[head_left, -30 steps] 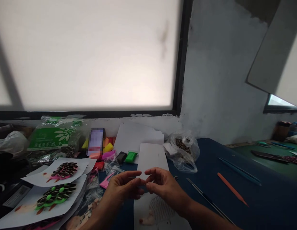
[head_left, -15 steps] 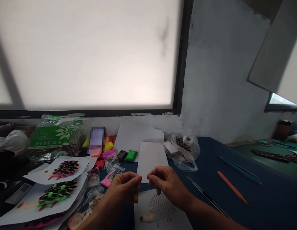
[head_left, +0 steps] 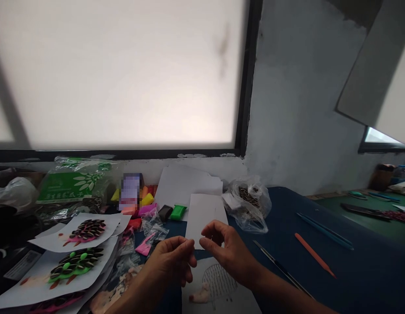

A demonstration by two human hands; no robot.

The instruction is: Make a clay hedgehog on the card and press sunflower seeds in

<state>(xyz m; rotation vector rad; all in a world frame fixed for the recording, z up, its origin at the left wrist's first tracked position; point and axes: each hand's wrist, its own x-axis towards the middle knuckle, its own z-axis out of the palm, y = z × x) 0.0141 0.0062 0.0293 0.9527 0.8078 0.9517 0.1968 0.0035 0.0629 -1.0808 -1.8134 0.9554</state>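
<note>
My left hand (head_left: 173, 257) has its thumb and forefinger pinched together; whatever sits between them is too small to make out. Just to its right, my right hand (head_left: 234, 249) hovers with thumb and forefinger apart and nothing visible between them. Below both hands lies a white sheet (head_left: 189, 307) with a pencil-drawn hedgehog (head_left: 220, 279), partly covered by my right hand. Its snout is filled with pale pink clay (head_left: 202, 295), ending in a reddish-brown nose (head_left: 191, 298). Behind the hands is a blank white card (head_left: 207, 213).
Finished hedgehog pictures (head_left: 78, 264) with striped seeds are stacked at left. Coloured clay packs, including a green one (head_left: 178, 212), stand behind. A plastic bag of seeds (head_left: 251, 200), tweezers (head_left: 280, 267), an orange modelling tool (head_left: 315, 255) and blue tweezers (head_left: 326, 231) lie to the right.
My right hand's thumb and forefinger have parted from their near-pinch, and the hand has lifted slightly. My left hand stays pinched in nearly the same place.
</note>
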